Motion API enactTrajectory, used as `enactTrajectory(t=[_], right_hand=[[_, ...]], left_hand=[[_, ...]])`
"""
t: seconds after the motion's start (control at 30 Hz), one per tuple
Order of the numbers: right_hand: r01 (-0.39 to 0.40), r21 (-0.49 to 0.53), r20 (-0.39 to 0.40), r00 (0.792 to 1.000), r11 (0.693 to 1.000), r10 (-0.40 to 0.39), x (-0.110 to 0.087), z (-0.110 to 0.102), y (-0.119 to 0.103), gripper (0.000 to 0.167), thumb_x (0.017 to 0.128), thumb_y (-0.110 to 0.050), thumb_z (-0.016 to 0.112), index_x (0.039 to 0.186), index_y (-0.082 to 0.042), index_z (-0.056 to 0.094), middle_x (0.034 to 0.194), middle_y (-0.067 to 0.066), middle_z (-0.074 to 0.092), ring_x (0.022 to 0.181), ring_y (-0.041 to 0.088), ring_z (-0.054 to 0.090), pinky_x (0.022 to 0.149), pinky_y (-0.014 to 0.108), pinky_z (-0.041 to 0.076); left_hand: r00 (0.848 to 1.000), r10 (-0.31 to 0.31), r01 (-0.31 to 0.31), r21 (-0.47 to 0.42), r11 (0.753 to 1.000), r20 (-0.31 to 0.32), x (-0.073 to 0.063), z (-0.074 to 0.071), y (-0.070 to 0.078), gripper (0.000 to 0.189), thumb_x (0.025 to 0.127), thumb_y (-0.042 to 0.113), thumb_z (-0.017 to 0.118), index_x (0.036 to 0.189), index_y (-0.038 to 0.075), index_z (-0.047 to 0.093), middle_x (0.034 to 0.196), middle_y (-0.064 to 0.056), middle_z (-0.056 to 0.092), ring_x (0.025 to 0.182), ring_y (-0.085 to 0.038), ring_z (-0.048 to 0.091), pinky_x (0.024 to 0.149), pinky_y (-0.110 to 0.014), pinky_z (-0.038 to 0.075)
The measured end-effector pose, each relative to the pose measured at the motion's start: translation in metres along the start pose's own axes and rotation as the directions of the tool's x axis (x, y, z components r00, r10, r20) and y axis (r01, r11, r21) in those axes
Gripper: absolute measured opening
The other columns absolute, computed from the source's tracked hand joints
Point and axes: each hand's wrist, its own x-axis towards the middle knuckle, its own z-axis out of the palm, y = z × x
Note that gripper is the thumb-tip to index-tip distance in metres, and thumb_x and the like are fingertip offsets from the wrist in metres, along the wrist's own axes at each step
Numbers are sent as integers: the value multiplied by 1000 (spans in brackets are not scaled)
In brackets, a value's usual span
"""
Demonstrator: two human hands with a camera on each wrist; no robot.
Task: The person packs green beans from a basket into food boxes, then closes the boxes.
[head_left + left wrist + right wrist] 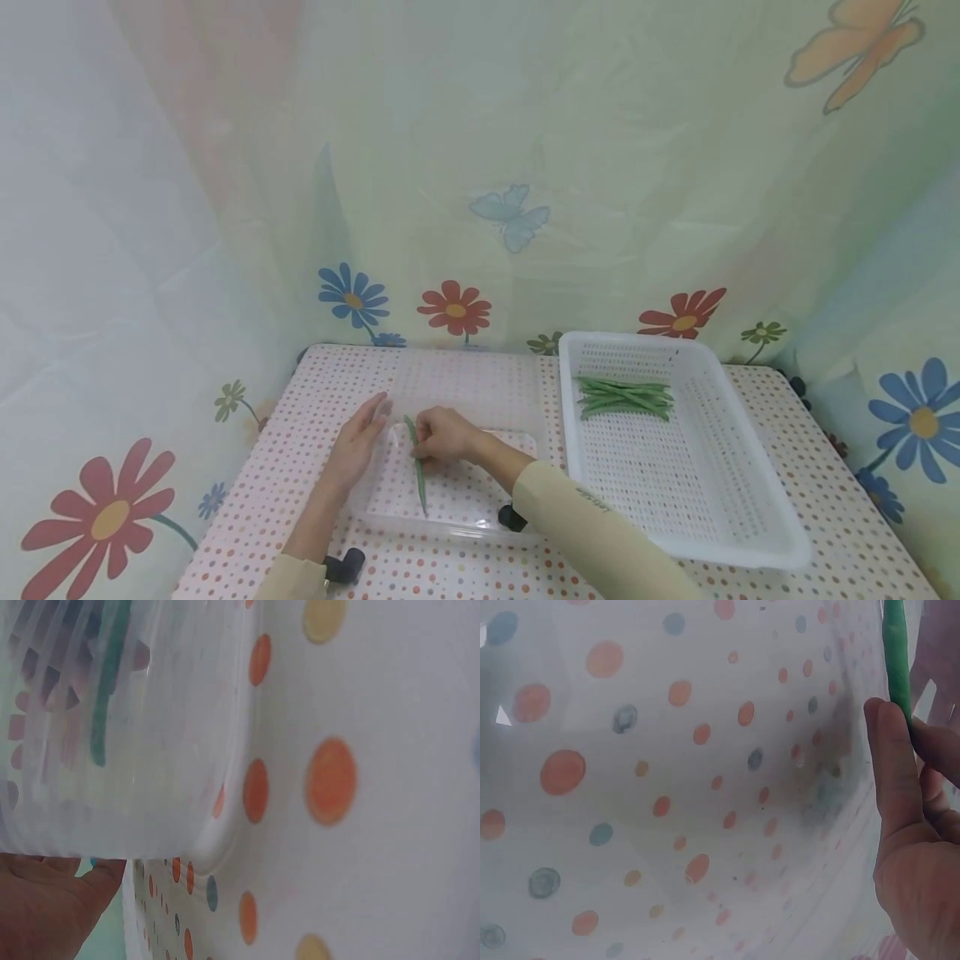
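A clear plastic box (450, 528) lies on the dotted table, its hinged lid (468, 383) folded back toward the wall. Between the thumb and fingertips of my right hand (446, 435) a single green bean (420, 479) is pinched, held lengthwise over the box's left part. The right wrist view shows the fingers on the bean (896, 652). At the box's left side is my left hand (358, 446), fingers extended along the wall. In the left wrist view this hand (49, 907) is partly hidden behind the cloudy box wall (172, 787).
To the right stands a white perforated basket (757, 467), with a small pile of green beans (624, 398) near its back left. A flower-printed curtain (420, 167) hangs behind the table. The table's cover (270, 475) has coloured dots.
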Motion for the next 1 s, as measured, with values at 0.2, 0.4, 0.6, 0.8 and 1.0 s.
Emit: enactTrajectory(t=[0.2,0.4,0.6,0.8,1.0], right_hand=[[-64,2,11,998,998,64,0,2,1,20,90,-13,81,79,-13,64,72,-2,68,65,10,64,64,20,51],[-51,-8,21,998,999,51,0,3,0,16,88,-8,81,80,-8,67,70,2,69,62,17,72,57,20,55],[-37,-88,17,999,995,39,1,5,-2,9,86,-3,81,84,-9,75,70,-3,69,64,14,71,60,20,59],[-16,-171,23,1000,985,20,2,7,-2,12,82,-2,82,90,-11,80,69,-6,69,60,10,68,59,17,57],[-36,-162,39,998,986,42,2,8,-2,15,83,-4,83,96,-10,80,68,-4,70,60,12,71,58,17,57]], left_hand=[[1000,4,-4,-8,1000,5,0,-1,-1,51,113,35,41,163,29,34,167,2,40,160,-21,27,133,-51,18],[999,32,-32,0,999,0,2,0,-2,51,113,33,40,163,25,33,167,-4,40,160,-26,27,132,-52,19],[1000,13,-13,-1,1000,-7,2,1,-1,50,113,34,41,162,27,35,167,-1,41,159,-23,28,132,-51,20],[1000,8,-8,-10,1000,-3,1,1,0,51,113,35,41,163,26,34,167,-2,41,159,-23,29,132,-51,19],[999,-35,35,0,999,-4,-3,1,11,51,113,31,40,163,24,33,168,-5,38,160,-25,25,133,-52,16]])
